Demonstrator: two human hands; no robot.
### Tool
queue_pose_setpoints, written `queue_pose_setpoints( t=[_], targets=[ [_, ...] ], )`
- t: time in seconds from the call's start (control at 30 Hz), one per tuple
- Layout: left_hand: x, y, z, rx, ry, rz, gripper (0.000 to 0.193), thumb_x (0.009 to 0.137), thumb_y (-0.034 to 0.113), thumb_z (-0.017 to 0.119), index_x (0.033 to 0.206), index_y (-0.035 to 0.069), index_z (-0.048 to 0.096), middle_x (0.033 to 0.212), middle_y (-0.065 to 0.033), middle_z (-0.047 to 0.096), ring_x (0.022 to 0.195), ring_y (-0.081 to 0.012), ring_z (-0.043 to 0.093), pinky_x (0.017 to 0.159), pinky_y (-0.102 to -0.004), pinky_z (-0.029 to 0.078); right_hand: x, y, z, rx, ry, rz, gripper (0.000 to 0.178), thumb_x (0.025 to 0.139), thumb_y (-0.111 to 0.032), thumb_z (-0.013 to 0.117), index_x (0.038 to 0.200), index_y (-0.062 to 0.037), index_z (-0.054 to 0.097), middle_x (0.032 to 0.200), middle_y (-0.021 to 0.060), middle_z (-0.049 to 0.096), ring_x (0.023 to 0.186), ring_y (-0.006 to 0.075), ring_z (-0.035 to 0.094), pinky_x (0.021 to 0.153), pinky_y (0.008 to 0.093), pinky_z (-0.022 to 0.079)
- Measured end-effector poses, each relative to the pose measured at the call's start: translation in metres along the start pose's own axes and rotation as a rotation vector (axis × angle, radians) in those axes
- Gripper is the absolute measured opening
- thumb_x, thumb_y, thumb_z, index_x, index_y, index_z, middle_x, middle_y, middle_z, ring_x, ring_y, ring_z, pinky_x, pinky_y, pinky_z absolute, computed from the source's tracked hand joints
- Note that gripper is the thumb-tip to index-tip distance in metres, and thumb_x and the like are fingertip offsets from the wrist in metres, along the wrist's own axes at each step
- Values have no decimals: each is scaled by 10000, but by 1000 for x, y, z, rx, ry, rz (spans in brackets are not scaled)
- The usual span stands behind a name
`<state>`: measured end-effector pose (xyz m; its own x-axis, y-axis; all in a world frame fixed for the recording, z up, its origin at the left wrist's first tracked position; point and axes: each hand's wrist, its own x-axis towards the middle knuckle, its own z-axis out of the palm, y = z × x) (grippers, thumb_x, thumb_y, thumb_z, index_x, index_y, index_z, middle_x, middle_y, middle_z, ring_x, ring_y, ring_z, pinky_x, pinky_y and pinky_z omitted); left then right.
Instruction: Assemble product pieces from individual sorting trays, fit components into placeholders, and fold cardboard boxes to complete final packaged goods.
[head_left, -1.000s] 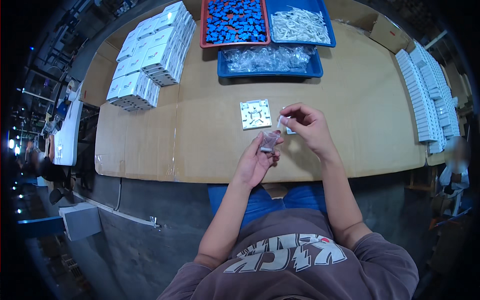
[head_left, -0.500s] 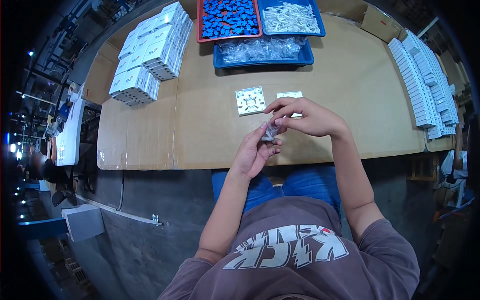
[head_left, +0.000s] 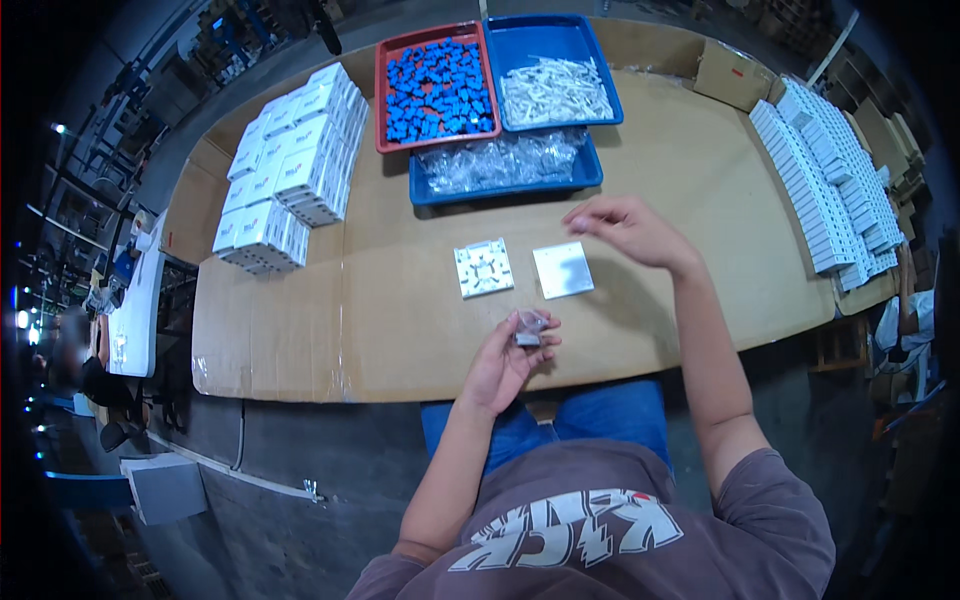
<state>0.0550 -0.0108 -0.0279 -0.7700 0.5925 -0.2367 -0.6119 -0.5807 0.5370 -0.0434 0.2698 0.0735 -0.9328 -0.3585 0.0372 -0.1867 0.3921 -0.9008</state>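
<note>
My left hand (head_left: 500, 368) is closed around a small clear plastic bag (head_left: 531, 322) with small pale parts inside, just above the near edge of the table. Raised over the far side of a plain white square plate (head_left: 564, 270), my right hand (head_left: 628, 230) has its fingers loosely bent and the thumb apart. Nothing shows between those fingers. Left of the plate lies a white square piece (head_left: 484, 268) with moulded fittings and openings on its face.
Across the table stand a red tray of blue parts (head_left: 383, 100), a blue tray of white pieces (head_left: 545, 38) and a blue tray of clear bags (head_left: 505, 195). White boxes (head_left: 290, 170) are stacked at left. White pieces (head_left: 825, 180) stand in rows at right.
My right hand has left the small bag and moved away toward the far right. The left hand keeps the bag. The whole view has shifted, showing more of the table's far side.
</note>
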Motion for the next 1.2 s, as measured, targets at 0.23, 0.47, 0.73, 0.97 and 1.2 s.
queue_pose_setpoints(
  t=[0.23, 0.47, 0.73, 0.97, 1.2],
  targets=[
    [13, -15, -35, -353, -86, -78, 476, 1128, 387, 439, 1444, 41, 518, 1251, -119, 672, 1040, -239, 676, 941, -395, 550, 110, 85, -110, -266, 470, 17, 211, 1021, -141, 644, 1136, 13, 730, 1014, 92, 762, 939, 168, 689, 861, 316, 547],
    [18, -20, -43, -422, -212, -125, 462, 1104, 405, 478, 1422, 78, 551, 1143, -75, 646, 960, -226, 580, 946, -426, 453, 179, 127, -135, -794, 743, -17, 217, 926, -173, 689, 1118, -102, 761, 1099, 120, 732, 1011, 354, 693, 907, 470, 552],
    [20, -19, -40, -431, -151, -139, 472, 1086, 389, 520, 1439, 78, 550, 1218, -103, 666, 1020, -267, 599, 980, -459, 456, 197, 144, -145, -912, 747, -20, 197, 920, -208, 713, 1082, -99, 742, 1077, 105, 680, 1053, 313, 658, 893, 447, 536],
    [11, 9, 17, -154, 113, -1, 463, 1096, 352, 517, 1420, 23, 547, 1270, -141, 669, 983, -235, 643, 937, -378, 517, 167, 112, -129, 29, 858, -175, 191, 1008, -180, 687, 1078, -4, 712, 918, 71, 742, 865, 173, 709, 784, 292, 538],
    [21, 42, 74, 89, 101, 160, 519, 1135, 389, 419, 1402, -33, 560, 1204, -158, 703, 932, -175, 647, 891, -343, 540, 28, -4, 3, 383, 755, -79, 186, 1010, -104, 688, 1143, 4, 760, 953, 22, 742, 723, 35, 516, 645, 205, 427]
  ],
)
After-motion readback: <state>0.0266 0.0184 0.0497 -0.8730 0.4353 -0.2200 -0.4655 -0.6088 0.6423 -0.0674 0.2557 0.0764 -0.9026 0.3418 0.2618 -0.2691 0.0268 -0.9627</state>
